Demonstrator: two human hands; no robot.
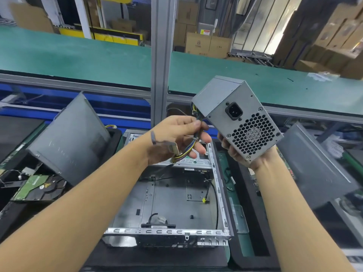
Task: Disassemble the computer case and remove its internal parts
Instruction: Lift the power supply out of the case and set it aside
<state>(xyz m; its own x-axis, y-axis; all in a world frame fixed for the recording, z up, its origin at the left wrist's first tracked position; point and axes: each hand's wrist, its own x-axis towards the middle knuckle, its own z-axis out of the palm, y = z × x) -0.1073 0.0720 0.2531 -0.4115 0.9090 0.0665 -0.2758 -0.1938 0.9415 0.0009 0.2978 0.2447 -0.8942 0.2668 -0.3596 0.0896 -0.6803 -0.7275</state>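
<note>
The open computer case (pixel 172 195) lies flat on the bench below my arms, its metal floor bare apart from a few black cables. My right hand (pixel 238 154) holds a grey power supply (pixel 235 116) up in the air above the case's right side, socket and fan grille facing me. My left hand (pixel 176 138) grips the power supply's cable bundle (pixel 188 150), yellow, black and blue wires with a connector hanging under my palm.
A grey side panel (pixel 72 140) leans at the left over a bin with a green circuit board (pixel 32 186). Another grey panel (pixel 314 167) leans at the right. A metal post (pixel 160 55) and a green conveyor belt (pixel 78 59) stand behind.
</note>
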